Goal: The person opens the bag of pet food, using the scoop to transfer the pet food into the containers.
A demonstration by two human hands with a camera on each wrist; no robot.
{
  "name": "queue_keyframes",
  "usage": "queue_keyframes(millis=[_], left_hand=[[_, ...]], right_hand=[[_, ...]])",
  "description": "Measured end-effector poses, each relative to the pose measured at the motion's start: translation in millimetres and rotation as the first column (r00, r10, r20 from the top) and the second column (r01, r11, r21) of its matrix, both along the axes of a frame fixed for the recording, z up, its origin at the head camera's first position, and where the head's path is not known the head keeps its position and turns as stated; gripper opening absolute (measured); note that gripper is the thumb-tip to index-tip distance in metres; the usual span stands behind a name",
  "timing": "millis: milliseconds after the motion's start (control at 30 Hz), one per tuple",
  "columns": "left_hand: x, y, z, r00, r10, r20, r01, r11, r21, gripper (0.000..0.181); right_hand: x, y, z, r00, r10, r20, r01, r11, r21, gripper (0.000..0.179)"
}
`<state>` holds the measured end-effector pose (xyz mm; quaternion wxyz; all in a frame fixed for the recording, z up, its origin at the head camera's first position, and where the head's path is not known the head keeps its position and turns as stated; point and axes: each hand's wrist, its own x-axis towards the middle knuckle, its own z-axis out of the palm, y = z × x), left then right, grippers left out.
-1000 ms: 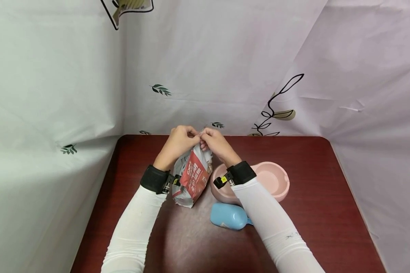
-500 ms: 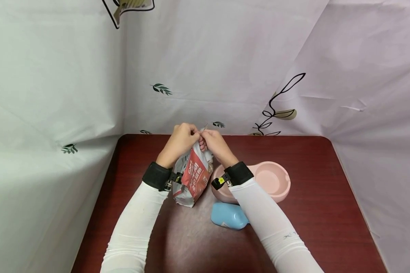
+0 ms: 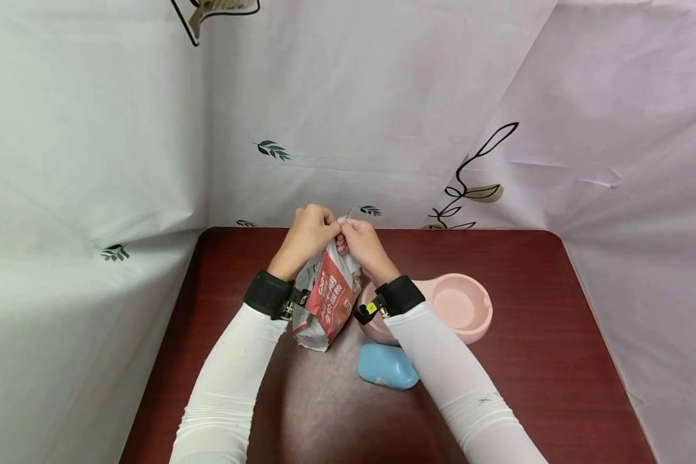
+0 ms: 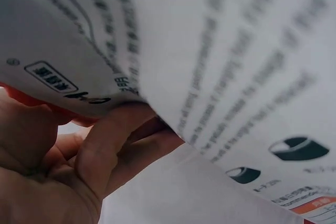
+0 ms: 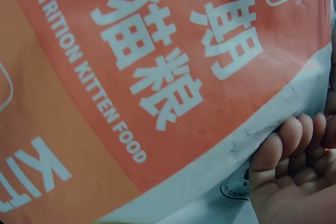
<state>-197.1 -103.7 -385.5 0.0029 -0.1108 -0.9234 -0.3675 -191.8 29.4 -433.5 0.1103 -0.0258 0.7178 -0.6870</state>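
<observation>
A kitten food bag (image 3: pixel 332 296), white with a red-orange front, stands on the table in the head view. My left hand (image 3: pixel 310 233) pinches its top edge from the left. From the right, my right hand (image 3: pixel 364 243) grips the same top edge, its fingers curled. The two hands nearly meet there. Close up in the left wrist view, the left fingers (image 4: pixel 113 145) bend against the printed white side of the bag. Curled right fingertips (image 5: pixel 289 135) lie at the bag's pale edge in the right wrist view. Whether the top is sealed or parted is hidden.
A pink double bowl (image 3: pixel 464 306) stands right of the bag, partly behind the right wrist. In front of it lies a light blue scoop (image 3: pixel 385 366), its handle hidden under the right sleeve. White patterned cloth hangs behind the dark red table (image 3: pixel 533 309).
Both hands keep hold of the bag's top. The left hand has risen slightly, and the right forearm has shifted a little left, covering more of the scoop.
</observation>
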Motion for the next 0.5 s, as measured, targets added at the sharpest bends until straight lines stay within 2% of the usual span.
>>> queue_keyframes(millis=[500], left_hand=[[-2.1,-2.5,-6.4,1.0,0.014,-0.024,-0.014,1.0,0.001,0.026]], right_hand=[[-2.4,-5.6,-3.5,0.998,-0.063,0.004,0.063,0.998,-0.006,0.035]])
